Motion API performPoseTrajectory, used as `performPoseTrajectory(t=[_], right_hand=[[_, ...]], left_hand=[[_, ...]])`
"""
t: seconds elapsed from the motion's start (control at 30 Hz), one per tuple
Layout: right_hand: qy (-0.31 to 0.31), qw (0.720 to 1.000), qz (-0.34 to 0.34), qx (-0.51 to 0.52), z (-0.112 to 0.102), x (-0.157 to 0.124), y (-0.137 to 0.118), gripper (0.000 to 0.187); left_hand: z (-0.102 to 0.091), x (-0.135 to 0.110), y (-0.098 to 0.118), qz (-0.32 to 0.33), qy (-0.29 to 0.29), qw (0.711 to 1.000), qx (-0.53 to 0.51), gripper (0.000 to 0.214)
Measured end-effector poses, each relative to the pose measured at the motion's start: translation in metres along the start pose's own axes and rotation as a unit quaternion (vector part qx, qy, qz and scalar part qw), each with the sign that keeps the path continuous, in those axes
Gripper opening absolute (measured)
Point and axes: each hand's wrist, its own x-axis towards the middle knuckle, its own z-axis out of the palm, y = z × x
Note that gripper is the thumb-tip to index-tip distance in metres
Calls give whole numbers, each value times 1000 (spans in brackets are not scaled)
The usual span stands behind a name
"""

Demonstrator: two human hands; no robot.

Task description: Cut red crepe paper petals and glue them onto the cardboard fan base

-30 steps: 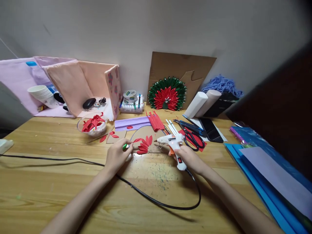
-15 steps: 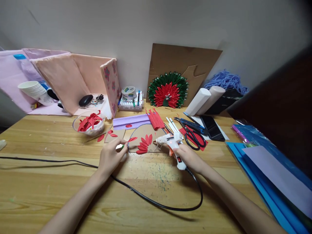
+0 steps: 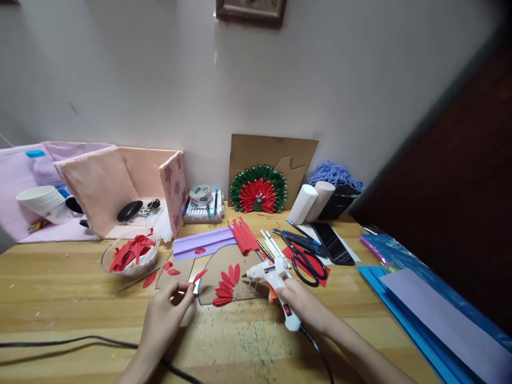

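Note:
Between the thumb and finger of my left hand is a red paper petal, its tip pointing up and right. My right hand is wrapped round a white hot glue gun, whose nozzle points left over a cardboard half-disc. Several red petals lie fanned out on that cardboard, left of the nozzle. Thin glue strings hang below the gun's front. Loose red petals rest on a small cardboard piece beside my left hand.
Behind stand a bowl of red paper strips, purple crepe paper and a green-and-red peacock craft against cardboard. Black scissors and a phone lie to the right. A black cord crosses the table's front.
The camera has tilted up, so everything sits lower in the picture. My left hand has drawn slightly away from the half-disc with the petal; my right hand still holds the glue gun.

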Motion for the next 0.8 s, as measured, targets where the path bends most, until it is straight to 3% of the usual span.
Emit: performPoseTrajectory(t=[0.1, 0.3, 0.8], right_hand=[[17, 1000, -2, -6, 0, 1, 1, 26], [-22, 999, -5, 29, 2, 5, 7, 26], [-52, 998, -21, 0, 1, 7, 14, 31]], left_hand=[[-1, 0, -2, 2, 5, 1000, -4, 34], [-2, 1, -3, 1, 1, 1000, 7, 33], [0, -5, 4, 20, -1, 1000, 13, 25]])
